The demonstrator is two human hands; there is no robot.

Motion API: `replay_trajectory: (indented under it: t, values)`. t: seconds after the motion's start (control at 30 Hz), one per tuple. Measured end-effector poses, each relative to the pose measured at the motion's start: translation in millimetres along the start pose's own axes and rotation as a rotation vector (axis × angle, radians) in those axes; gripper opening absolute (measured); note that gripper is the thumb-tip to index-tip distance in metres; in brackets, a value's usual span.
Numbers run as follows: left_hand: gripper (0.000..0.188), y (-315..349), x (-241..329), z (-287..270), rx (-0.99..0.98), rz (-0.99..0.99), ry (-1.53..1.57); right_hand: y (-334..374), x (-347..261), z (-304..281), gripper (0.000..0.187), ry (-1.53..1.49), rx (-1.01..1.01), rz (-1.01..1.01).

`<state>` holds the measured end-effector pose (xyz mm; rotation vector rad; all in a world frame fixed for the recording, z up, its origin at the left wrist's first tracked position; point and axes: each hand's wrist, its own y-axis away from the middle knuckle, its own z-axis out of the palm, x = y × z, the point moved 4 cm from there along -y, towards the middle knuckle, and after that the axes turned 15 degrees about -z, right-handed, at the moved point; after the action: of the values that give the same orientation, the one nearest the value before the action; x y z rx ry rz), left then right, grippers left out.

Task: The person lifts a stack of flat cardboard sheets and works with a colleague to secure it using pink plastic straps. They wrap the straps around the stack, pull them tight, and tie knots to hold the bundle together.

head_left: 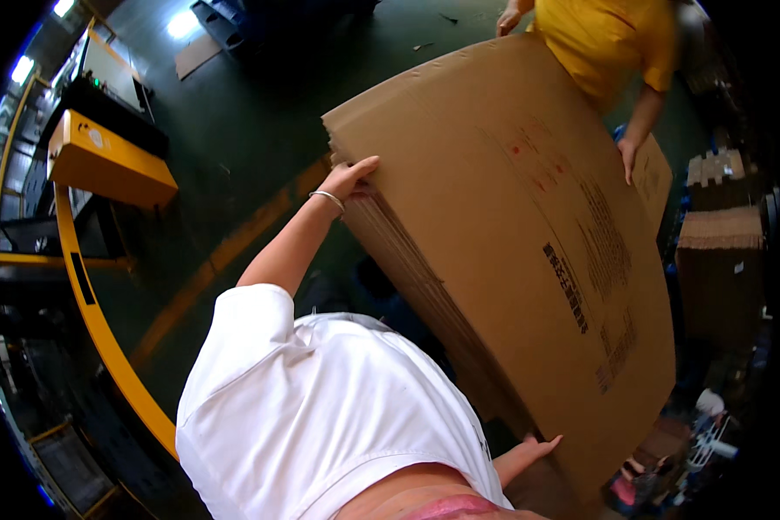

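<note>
A thick stack of flat brown cardboard sheets [459, 199] stretches across the middle and right, with dark and red print on its top sheet. My left hand [352, 179], a bangle on its wrist, grips the left edge near the far corner; its thumb lies on top and its other fingers are largely hidden. Lower down the same side, my right hand [529, 452] grips the edge with its thumb over the top, fingers mostly out of sight. Across the stack, a person in a yellow shirt [594, 43] has one hand [630, 159] at the far right edge and another [509, 21] by the far corner.
A yellow barrier rail [104, 321] curves along the left, near a yellow box-shaped machine part [113, 165]. More stacked cardboard [719, 230] stands at the right. A yellow line [225, 256] crosses the dark green floor. A loose cardboard piece [198, 56] lies at the far left.
</note>
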<state>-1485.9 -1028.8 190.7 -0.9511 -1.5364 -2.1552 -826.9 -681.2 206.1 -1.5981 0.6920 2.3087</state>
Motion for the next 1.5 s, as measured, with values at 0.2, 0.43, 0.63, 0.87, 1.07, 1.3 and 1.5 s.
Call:
replay_trajectory:
  t: [0.2, 0.43, 0.63, 0.87, 1.07, 1.3, 1.5]
  values:
    - [0.077, -23.2, -12.0, -19.9, -0.387, 0.066, 0.002, 84.6, -2.4, -19.5, 0.042, 0.278, -0.059, -0.038]
    - [0.087, -27.0, -7.8, -24.3, -1.035, -0.108, 0.163, 250.9, 44.1, 16.5, 0.025, 0.864, -0.298, 0.115]
    - [0.072, -40.7, -2.3, -46.0, -1.142, -0.063, -0.059, 321.7, 47.4, 77.9, 0.015, 1.008, -0.010, 0.076]
    - [0.024, -118.0, 23.8, -129.8, -0.788, -0.255, -0.274, 360.6, 11.7, 69.8, 0.023, 1.071, 0.054, 0.066]
    - [0.038, -186.0, 72.9, -96.9, -0.664, 0.110, -0.124, 416.2, 33.9, 80.5, 0.031, 1.193, 0.002, 0.124]
    - [0.036, -196.1, 103.9, -43.3, -0.829, -0.366, 0.721, 419.0, 39.6, 45.8, 0.025, 1.171, -0.045, 0.243]
    - [0.024, -201.7, 112.9, -51.9, -0.853, -0.416, 0.819, 443.0, 65.3, 79.1, 0.029, 1.313, -0.107, 0.307]
